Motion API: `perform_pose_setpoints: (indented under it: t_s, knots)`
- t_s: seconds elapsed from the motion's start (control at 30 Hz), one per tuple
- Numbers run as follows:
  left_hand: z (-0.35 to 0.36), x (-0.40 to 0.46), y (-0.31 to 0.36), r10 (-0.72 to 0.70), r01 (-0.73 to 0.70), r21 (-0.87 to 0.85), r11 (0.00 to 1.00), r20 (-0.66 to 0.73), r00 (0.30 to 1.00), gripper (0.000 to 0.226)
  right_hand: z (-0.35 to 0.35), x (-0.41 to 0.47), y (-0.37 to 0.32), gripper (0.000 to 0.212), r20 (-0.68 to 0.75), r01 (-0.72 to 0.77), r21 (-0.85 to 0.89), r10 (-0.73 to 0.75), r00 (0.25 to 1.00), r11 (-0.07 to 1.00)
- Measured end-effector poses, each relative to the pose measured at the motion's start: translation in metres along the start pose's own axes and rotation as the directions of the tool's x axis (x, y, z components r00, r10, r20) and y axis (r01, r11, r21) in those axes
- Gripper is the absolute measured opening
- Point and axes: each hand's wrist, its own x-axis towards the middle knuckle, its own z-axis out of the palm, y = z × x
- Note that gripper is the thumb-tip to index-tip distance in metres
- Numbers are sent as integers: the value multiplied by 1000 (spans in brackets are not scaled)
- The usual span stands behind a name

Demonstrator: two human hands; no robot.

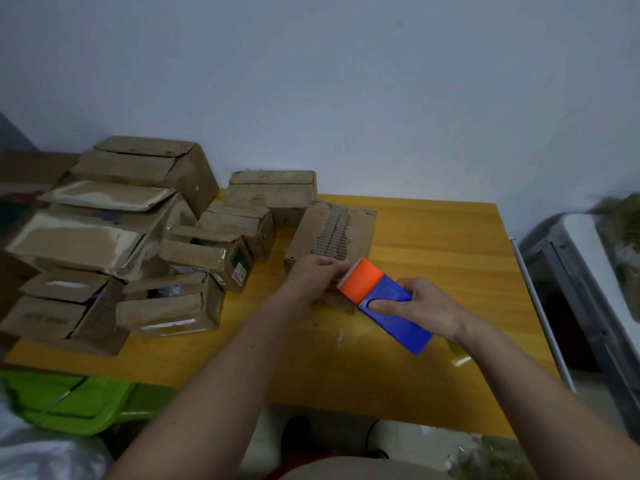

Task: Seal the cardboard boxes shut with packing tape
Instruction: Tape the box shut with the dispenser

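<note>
Right hand (pixel 420 308) grips the blue-orange tape dispenser (pixel 382 301) mid-table, left hand (pixel 313 273) pinching at its toothed edge over a cardboard box (pixel 332 233). More boxes (pixel 114 237) crowd the table's (pixel 450 244) left edge, right side's open

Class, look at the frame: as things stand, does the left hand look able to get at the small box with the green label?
Probably yes. The left hand is busy at the tape dispenser, but bare yellow table lies between it and the green-labelled box, whose near side faces it unblocked.
</note>
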Motion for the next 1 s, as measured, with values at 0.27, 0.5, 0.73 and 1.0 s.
perform_pose_setpoints:
  t_s: [0.27,0.5,0.73,1.0]
  knots:
    - [-19,-10,10,264,-240,135,961,-213,940,14,-13,6,-1,52,-14,-85,-223,84,996,971]
    - [-45,1,-1,260,-198,230,953,-283,923,16,-27,12,-17,38,90,-158,-278,190,978,947]
    - [-76,28,-27,225,-112,258,960,-465,856,28,-24,35,-53,41,254,-37,-198,87,963,979]
    - [-89,72,-64,174,-9,314,950,-502,847,36,18,82,-74,39,-168,-143,-452,73,983,880]
